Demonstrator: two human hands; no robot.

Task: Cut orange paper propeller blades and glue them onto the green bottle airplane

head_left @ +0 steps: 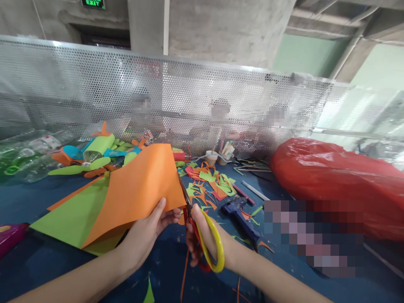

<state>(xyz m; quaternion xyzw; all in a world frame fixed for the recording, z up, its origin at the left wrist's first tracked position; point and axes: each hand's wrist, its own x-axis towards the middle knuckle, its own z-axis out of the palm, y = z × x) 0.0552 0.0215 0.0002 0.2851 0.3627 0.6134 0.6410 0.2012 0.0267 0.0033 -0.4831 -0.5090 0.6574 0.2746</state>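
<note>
My left hand (145, 235) pinches the near edge of an orange paper sheet (139, 189) and holds it lifted above the blue table (38, 261). My right hand (202, 237) grips scissors (206, 240) with yellow and red handles. Their blades run up along the sheet's right edge. A thin orange strip (184, 273) hangs down below the hands.
A green sheet (71, 216) lies flat under the orange one. Paper scraps (210, 185), a blue glue gun (240, 214), cups of sticks (221, 155), plastic bottles (28, 155) and paper crafts (94, 153) lie behind. A red plastic bag (334, 185) sits right. A perforated metal screen (189, 101) backs the table.
</note>
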